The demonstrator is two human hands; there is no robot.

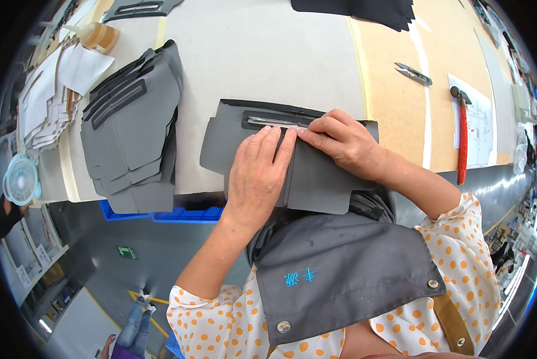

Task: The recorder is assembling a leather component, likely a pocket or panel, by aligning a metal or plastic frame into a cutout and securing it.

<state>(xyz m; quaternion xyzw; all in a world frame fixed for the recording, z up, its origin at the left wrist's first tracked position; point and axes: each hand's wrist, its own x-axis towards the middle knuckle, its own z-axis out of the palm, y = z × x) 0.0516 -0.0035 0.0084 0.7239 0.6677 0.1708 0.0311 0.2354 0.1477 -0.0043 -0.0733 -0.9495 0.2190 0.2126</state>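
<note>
A dark grey sheet-like panel (322, 179) lies at the table's near edge, its lower part hanging toward my lap. Near its top is a long slot with a black border (246, 118) and a pale narrow strip (268, 121) along it. My left hand (259, 167) rests on the panel, fingers stretched out, tips at the slot's lower edge. At the slot's right end, my right hand (343, 143) has thumb and forefinger pressed together, the other fingers curled. Whatever is between them is hidden.
To the left lies a stack of similar grey slotted panels (131, 131), with white paper pieces (47, 102) and a glue bottle (95, 37) beyond. Thread snips (413, 74) and a red-handled hammer (463, 134) on a drawing sheet (479, 119) lie right. Blue bins (185, 215) sit under the table edge.
</note>
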